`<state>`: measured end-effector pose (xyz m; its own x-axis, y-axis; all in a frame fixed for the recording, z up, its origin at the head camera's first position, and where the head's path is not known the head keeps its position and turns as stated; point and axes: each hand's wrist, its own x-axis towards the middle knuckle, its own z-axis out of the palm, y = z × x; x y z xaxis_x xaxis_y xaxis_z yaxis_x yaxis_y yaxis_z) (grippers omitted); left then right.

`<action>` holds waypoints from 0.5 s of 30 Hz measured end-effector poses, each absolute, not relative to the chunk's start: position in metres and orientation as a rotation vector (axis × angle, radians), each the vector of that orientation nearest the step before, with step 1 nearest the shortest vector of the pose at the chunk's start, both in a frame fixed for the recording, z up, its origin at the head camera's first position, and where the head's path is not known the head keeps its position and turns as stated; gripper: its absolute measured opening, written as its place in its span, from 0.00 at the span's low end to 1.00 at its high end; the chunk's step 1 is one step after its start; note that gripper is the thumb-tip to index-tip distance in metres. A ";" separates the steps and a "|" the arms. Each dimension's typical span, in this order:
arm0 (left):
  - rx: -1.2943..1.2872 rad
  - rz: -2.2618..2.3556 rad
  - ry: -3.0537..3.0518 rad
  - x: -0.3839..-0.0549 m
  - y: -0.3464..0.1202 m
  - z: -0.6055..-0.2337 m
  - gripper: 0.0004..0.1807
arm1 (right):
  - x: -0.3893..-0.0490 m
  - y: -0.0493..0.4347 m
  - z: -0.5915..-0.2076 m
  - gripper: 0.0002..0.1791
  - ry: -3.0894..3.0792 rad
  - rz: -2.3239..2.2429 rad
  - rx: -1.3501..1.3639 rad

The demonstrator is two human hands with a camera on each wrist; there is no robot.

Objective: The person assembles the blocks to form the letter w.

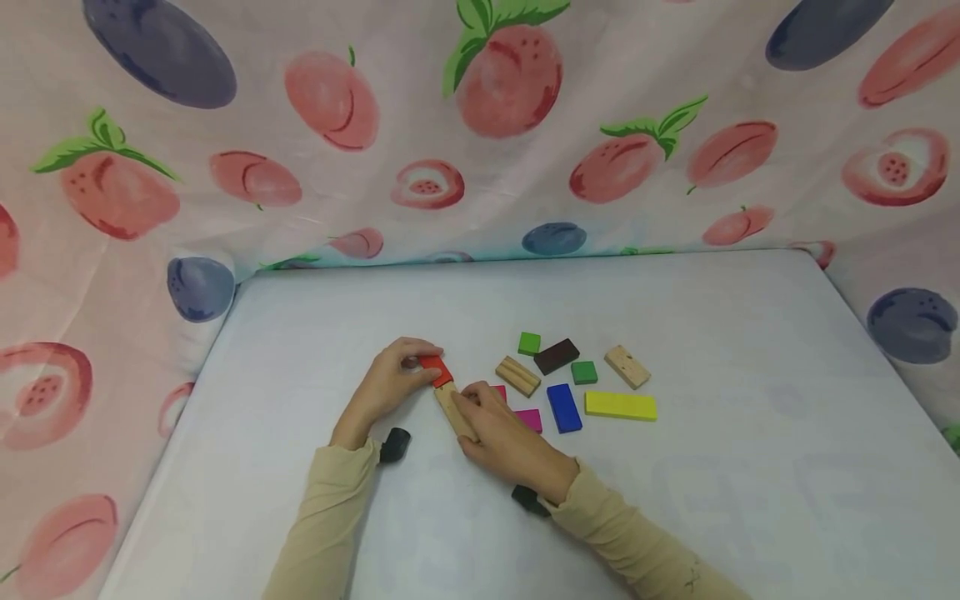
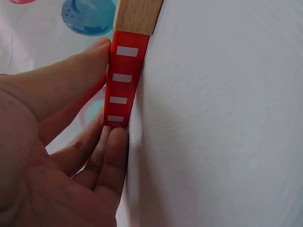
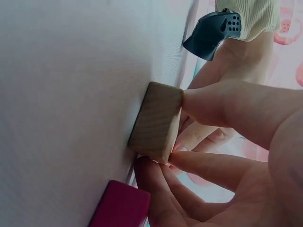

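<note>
My left hand [image 1: 385, 385] holds a red block [image 1: 437, 370] between thumb and fingers on the white table. In the left wrist view, white rectangles mark the side of this red block [image 2: 124, 87]. End to end with it lies a plain wooden block [image 1: 453, 411], the two touching in line. My right hand [image 1: 512, 439] grips this wooden block, thumb on one side and fingertips on the other, as the right wrist view shows. Just beside the right hand lies a magenta block [image 1: 530, 419], partly hidden by it, with a pinkish-red block [image 1: 499, 392] behind.
Right of the hands lie a grooved wooden block [image 1: 517, 376], a dark brown block [image 1: 557, 356], green blocks [image 1: 529, 342], a blue block [image 1: 564, 408], a yellow block [image 1: 621, 406] and another wooden block [image 1: 627, 367]. A fruit-print curtain [image 1: 420, 108] hangs behind the table.
</note>
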<state>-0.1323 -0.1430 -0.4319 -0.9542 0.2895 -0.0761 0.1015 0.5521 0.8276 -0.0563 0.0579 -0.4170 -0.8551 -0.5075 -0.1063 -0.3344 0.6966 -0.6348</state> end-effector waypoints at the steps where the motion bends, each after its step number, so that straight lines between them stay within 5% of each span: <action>1: 0.328 1.357 2.585 -0.132 -0.143 -0.432 0.18 | -0.056 0.058 -0.417 0.33 2.636 -0.905 -0.670; 15: 0.301 1.345 2.591 -0.133 -0.146 -0.431 0.18 | -0.055 0.057 -0.418 0.33 2.671 -0.916 -0.688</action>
<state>-0.1326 -0.1456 -0.4314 -0.9578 0.2733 -0.0886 0.0847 0.5634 0.8218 -0.0554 0.0573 -0.4177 -0.8618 -0.5028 -0.0672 -0.3558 0.6936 -0.6264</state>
